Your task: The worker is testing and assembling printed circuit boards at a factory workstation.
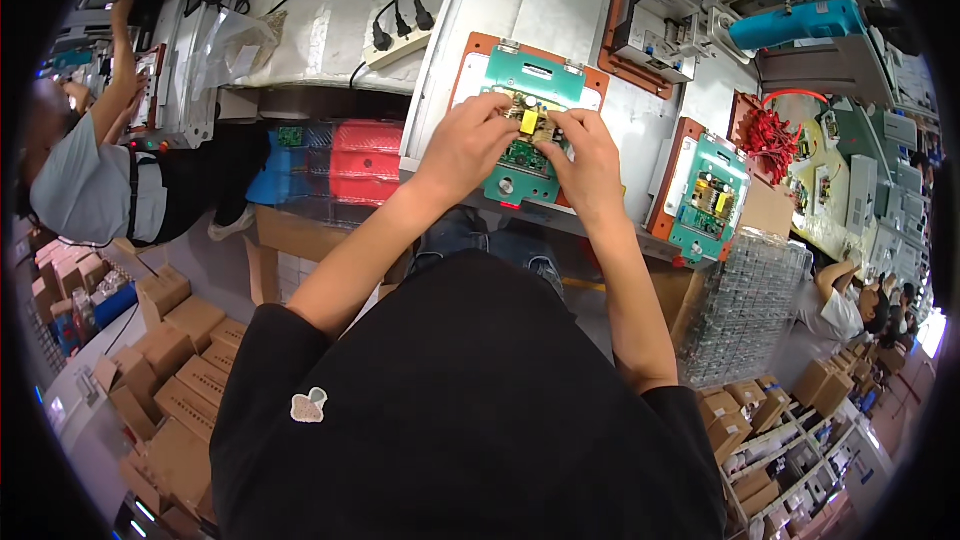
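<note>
A circuit board (524, 154) with a yellow transformer (529, 121) and other tall components lies in a green fixture plate (560, 88), set in an orange-brown frame (595, 80). My left hand (468, 147) is at the board's left side, fingers bent and closed on its parts near the transformer. From the right, my right hand (592, 162) pinches at the opposite side of the board, thumb and index finger against the components. My fingers hide both side edges of the board, so the exact contact points do not show.
To the right, a second green fixture (708, 202) holds a similar board. A teal cylindrical tool (797, 24) and a bundle of red wires (770, 145) are beyond it. A power strip (398, 47) sits at back left. Another person (95, 170) works at far left.
</note>
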{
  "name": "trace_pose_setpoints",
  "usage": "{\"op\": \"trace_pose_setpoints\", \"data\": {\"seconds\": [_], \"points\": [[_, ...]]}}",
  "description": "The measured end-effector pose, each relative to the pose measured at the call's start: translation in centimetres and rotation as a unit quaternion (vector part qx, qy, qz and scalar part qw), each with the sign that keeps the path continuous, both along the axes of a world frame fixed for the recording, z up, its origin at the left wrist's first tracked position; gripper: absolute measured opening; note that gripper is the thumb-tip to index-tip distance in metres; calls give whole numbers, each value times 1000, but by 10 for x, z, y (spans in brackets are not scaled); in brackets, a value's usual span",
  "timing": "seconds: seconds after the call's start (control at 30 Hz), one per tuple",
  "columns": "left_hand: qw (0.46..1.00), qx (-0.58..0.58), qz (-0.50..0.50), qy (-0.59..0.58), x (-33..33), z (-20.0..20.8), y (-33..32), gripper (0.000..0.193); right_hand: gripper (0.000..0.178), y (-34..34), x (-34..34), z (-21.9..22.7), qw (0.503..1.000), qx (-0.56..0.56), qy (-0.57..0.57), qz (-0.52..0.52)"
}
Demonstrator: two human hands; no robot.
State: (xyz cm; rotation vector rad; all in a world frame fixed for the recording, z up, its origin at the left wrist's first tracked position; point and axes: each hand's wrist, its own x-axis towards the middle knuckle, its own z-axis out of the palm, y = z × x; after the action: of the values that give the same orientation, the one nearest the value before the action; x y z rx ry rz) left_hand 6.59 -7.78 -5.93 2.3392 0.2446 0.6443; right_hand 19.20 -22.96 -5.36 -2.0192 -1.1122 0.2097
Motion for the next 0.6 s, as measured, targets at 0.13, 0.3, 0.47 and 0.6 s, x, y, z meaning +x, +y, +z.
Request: {"op": "trace_pose_setpoints", "data": {"seconds": [0.13,0.3,0.47,0.6], "points": [[1000,8,-5,-14,4,-2,-2,18,39,-2,2,2,999,-26,7,-23],[991,-113,60,-25,-16,4,11,37,52,-7,12,21,998,-13,55,-30],[978,-164,121,51,-80,-40,11,55,32,-69,17,49,981,61,50,-178],[979,-149,98,101,-96,-71,11,61,24,-106,6,40,969,89,83,-216]]}}
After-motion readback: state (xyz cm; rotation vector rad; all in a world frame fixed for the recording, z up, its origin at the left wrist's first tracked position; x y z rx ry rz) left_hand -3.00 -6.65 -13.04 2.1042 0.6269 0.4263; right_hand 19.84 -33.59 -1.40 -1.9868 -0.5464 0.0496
